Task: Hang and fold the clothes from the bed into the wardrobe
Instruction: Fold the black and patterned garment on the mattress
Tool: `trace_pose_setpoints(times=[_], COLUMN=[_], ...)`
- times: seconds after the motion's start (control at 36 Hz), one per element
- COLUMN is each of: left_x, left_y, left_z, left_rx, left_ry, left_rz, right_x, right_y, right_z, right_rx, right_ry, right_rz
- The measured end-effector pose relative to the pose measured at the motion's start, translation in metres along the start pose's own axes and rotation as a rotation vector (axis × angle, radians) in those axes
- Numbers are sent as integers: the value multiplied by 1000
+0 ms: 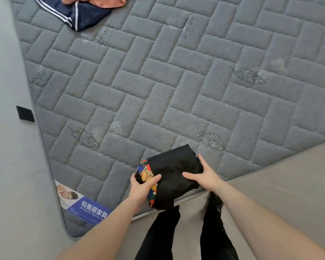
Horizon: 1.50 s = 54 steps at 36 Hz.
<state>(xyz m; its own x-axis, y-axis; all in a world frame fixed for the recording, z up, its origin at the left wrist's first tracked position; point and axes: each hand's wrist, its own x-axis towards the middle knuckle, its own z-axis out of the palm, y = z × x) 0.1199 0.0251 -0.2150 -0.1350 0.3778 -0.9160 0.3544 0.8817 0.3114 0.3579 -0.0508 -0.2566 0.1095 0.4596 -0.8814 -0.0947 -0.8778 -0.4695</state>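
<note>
Head view: both hands [173, 182] grip folded black garment [174, 167] at grey quilted mattress [158, 81] edge.

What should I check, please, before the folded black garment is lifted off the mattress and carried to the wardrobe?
1. Left hand grips the folded black garment at its printed end: ok.
2. Right hand holds the other side, fingers spread: ok.
3. Fold compact, no loose ends trailing: ok.
4. Garment lies at the mattress edge, near the body: ok.
5. Other clothes remaining: not ok; navy striped garment and orange garment lie at the far corner.
6. Wardrobe path: cannot tell, out of view.
</note>
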Motion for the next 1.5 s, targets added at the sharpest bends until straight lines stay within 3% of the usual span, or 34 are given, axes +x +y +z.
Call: trace_pose_setpoints(times=[0.08,0.19,0.33,0.58,0.86,1.0,1.31,1.5], left_x=[6,-3,-57,-212,-386,-465,-621,-707], left_y=[-7,1,35,130,186,182,137,115], left_z=[2,-1,-8,48,180,263,420,522], left_rx=[-126,-150,-101,80,474,574,636,757], left_ry=[-123,-182,-307,-600,-890,-1070,-1264,-1421], left_rz=[-82,-36,87,405,764,798,982,992], right_x=[-2,-23,-92,-260,-430,-510,-644,-701], right_y=[-1,-8,-25,-58,-28,11,101,151], right_z=[-1,-6,-29,-109,-231,-300,-405,-463], right_rx=[107,234,392,650,793,819,936,1052], right_ry=[-16,-23,-35,142,440,531,720,886], right_rz=[26,33,-35,-297,-611,-747,-934,-1014])
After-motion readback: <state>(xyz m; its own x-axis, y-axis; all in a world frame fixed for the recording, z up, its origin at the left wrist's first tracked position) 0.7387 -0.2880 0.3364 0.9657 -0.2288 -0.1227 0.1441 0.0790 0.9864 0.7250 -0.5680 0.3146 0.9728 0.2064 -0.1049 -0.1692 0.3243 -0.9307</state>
